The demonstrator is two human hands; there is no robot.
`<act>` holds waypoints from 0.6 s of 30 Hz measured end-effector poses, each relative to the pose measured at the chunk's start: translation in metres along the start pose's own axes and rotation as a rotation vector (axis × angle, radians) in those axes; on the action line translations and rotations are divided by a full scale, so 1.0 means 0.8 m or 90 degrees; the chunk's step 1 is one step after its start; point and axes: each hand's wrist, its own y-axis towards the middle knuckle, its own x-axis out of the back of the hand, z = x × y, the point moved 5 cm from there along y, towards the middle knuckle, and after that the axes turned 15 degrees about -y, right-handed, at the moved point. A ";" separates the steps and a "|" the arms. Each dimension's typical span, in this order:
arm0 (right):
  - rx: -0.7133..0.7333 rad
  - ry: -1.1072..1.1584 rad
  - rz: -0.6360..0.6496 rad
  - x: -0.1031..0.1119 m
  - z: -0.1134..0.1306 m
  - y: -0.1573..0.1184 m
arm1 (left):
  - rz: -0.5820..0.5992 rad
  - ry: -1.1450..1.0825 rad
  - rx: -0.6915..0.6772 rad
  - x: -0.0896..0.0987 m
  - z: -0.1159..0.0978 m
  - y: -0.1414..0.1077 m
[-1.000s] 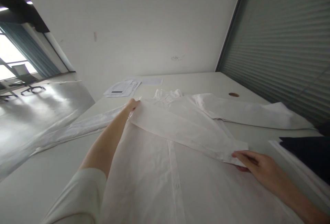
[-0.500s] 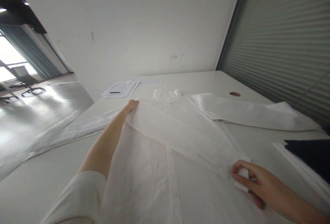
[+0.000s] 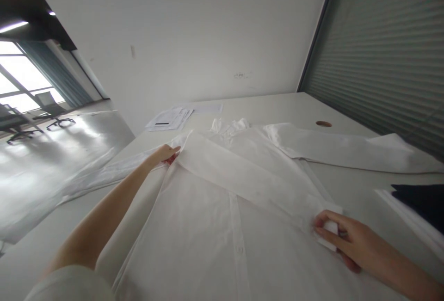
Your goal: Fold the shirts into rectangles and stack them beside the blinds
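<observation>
A white button-front shirt lies spread out, its ruffled-looking collar at the far end. One sleeve crosses the chest diagonally from the left shoulder down to the right. At that sleeve's cuff end, my right hand is closed, thumb and fingers pinching the cuff. My left hand reaches to the shirt's far left edge just below the shoulder, fingers curled and closed on the fabric there. Part of its grip is hidden by the cloth.
Another white sleeve stretches right across the table; white fabric also extends left. Papers lie at the back left. Dark and white folded cloth sits at the right. A round hole is near the blinds.
My left hand has slid from the shoulder top slightly toward me and left along the shirt's edge. My right hand stays at the cuff. The view has shifted slightly.
</observation>
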 end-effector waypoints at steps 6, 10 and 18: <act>0.014 0.007 -0.012 0.002 0.002 0.000 | 0.066 -0.031 -0.028 -0.003 0.001 -0.023; -0.008 0.035 -0.025 0.001 -0.003 0.003 | 0.085 -0.059 -0.056 -0.007 0.005 -0.028; 0.010 0.031 -0.023 0.004 0.001 -0.001 | 0.004 0.063 -0.103 -0.001 -0.001 -0.025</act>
